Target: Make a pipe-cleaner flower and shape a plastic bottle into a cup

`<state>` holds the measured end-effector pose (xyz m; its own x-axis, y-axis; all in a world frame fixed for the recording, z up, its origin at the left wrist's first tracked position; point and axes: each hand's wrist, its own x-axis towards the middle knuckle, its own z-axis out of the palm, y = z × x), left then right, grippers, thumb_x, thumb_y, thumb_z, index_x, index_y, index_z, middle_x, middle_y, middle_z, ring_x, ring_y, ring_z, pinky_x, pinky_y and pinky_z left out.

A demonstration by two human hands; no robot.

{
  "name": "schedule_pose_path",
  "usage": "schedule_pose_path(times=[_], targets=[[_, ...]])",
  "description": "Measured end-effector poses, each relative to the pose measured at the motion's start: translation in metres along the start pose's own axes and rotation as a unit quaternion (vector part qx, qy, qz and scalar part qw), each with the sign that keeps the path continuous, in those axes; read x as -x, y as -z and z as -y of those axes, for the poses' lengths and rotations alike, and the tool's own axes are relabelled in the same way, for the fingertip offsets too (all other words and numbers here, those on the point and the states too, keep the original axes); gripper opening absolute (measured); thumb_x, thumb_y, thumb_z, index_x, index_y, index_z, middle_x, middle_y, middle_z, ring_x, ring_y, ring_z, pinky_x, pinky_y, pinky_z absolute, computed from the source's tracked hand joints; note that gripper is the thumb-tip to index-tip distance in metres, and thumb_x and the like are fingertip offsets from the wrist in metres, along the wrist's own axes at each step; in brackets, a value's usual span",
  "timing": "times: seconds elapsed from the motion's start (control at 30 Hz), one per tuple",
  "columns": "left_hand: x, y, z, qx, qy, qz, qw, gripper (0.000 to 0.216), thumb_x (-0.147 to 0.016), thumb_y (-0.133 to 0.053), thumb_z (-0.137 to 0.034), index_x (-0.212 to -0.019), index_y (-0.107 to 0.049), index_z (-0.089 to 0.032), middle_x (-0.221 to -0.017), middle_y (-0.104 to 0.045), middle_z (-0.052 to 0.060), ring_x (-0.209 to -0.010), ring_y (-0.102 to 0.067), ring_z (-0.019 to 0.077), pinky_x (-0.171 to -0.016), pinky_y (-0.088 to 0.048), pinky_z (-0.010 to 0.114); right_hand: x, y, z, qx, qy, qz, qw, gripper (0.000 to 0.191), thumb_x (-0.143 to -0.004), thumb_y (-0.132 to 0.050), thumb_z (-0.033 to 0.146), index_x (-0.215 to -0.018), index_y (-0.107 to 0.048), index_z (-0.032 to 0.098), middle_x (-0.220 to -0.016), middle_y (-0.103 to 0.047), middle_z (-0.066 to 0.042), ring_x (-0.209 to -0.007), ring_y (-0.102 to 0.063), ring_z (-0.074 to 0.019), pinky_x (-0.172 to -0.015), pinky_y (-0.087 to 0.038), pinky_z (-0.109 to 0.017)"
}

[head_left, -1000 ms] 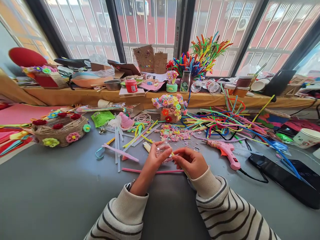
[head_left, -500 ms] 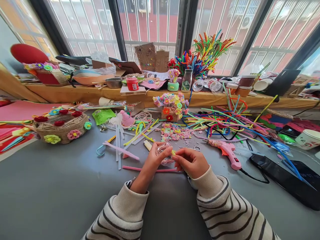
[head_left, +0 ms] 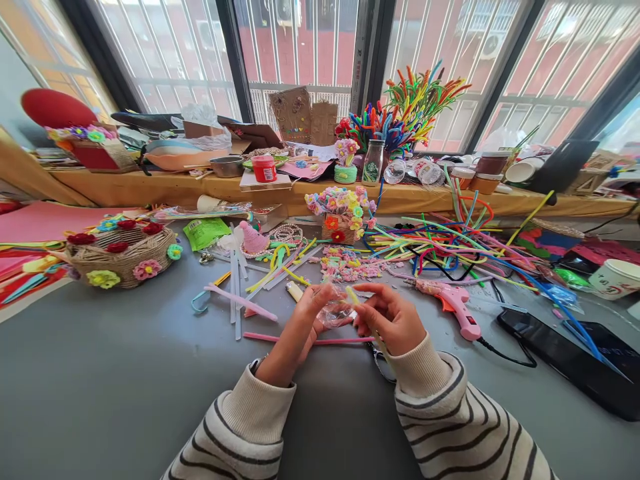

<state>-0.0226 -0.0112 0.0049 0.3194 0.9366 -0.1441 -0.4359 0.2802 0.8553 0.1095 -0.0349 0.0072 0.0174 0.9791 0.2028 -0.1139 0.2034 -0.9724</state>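
Observation:
In the middle of the grey table, my left hand (head_left: 300, 327) is closed around a clear, shiny plastic piece (head_left: 336, 311), whose exact kind I cannot make out. My right hand (head_left: 395, 319) pinches a short pale-yellow fuzzy stem (head_left: 352, 295), seemingly a pipe cleaner, at the right side of the plastic. Below both hands lies a pink pipe cleaner (head_left: 343, 341). Partly hidden under my right wrist is a pair of scissors (head_left: 384, 365). A cream-coloured stick-like object (head_left: 295, 291) pokes out behind my left hand.
A pink glue gun (head_left: 457, 307) with a black cord lies to the right, beside a black phone-like slab (head_left: 565, 360). Clear glue sticks (head_left: 234, 293) and a flowered woven basket (head_left: 125, 257) are at left. Pipe cleaners (head_left: 450, 243) and pink scraps (head_left: 345, 263) spread behind my hands.
My right hand has shifted slightly right and turned, the yellow stem now standing more upright. My left fingers have loosened, showing more of the clear plastic. More of the scissors shows.

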Motion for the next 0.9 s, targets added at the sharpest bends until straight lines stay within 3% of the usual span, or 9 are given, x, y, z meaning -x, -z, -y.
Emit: schedule_pose_path(times=[0.13, 0.27, 0.37, 0.67, 0.8, 0.9], targets=[[0.000, 0.001, 0.000, 0.035, 0.018, 0.009, 0.999, 0.028, -0.067, -0.049, -0.038, -0.083, -0.047, -0.014, -0.081, -0.056, 0.007, -0.078, -0.056, 0.0197, -0.071, -0.045, 0.036, -0.003, 0.005, 0.000, 0.000, 0.047, -0.048, 0.998, 0.031, -0.069, -0.051, 0.029, -0.098, -0.042, 0.021, -0.053, -0.052, 0.005, -0.037, -0.044, -0.0063, -0.037, -0.036, -0.018], [0.000, 0.001, 0.001, 0.024, 0.025, -0.001, 0.999, 0.029, -0.066, -0.050, -0.039, -0.082, -0.048, -0.014, -0.079, -0.057, 0.006, -0.076, -0.057, 0.0198, -0.070, -0.045, 0.036, -0.002, 0.004, -0.002, 0.122, 0.114, -0.015, 0.986, 0.023, -0.075, -0.040, 0.031, -0.086, -0.057, 0.020, -0.062, -0.049, 0.001, -0.039, -0.035, -0.0047, -0.038, -0.030, -0.020], [0.000, 0.000, 0.002, -0.007, 0.010, -0.001, 1.000, 0.027, -0.066, -0.051, -0.037, -0.082, -0.048, -0.015, -0.082, -0.057, 0.006, -0.078, -0.056, 0.0195, -0.069, -0.045, 0.035, -0.001, 0.001, -0.003, 0.187, 0.140, -0.022, 0.972, 0.023, -0.072, -0.044, 0.032, -0.082, -0.061, 0.019, -0.059, -0.042, 0.001, -0.046, -0.036, -0.0072, -0.043, -0.030, -0.021], [-0.005, 0.002, 0.006, -0.135, -0.049, 0.000, 0.990, 0.033, -0.060, -0.057, -0.036, -0.082, -0.044, -0.015, -0.084, -0.057, 0.007, -0.083, -0.054, 0.0203, -0.067, -0.044, 0.030, 0.000, 0.000, -0.008, 0.173, 0.073, -0.049, 0.981, 0.022, -0.064, -0.055, 0.037, -0.065, -0.060, 0.016, -0.051, -0.033, 0.005, -0.044, -0.030, -0.0068, -0.041, -0.023, -0.021], [-0.005, 0.003, 0.007, -0.125, -0.035, 0.022, 0.991, 0.038, -0.061, -0.054, -0.041, -0.088, -0.044, -0.016, -0.093, -0.056, 0.009, -0.084, -0.054, 0.0218, -0.064, -0.044, 0.029, -0.001, 0.003, -0.011, 0.156, 0.045, -0.059, 0.985, 0.023, -0.064, -0.054, 0.039, -0.064, -0.058, 0.016, -0.049, -0.034, 0.005, -0.044, -0.030, -0.0068, -0.041, -0.023, -0.021], [-0.004, 0.000, 0.006, -0.127, -0.008, 0.031, 0.991, 0.040, -0.060, -0.058, -0.034, -0.094, -0.044, -0.018, -0.096, -0.056, 0.009, -0.089, -0.052, 0.0234, -0.062, -0.044, 0.028, -0.004, 0.009, -0.012, 0.154, 0.045, -0.073, 0.984, 0.023, -0.065, -0.053, 0.038, -0.064, -0.056, 0.015, -0.051, -0.039, 0.003, -0.046, -0.034, -0.0074, -0.043, -0.027, -0.021]])
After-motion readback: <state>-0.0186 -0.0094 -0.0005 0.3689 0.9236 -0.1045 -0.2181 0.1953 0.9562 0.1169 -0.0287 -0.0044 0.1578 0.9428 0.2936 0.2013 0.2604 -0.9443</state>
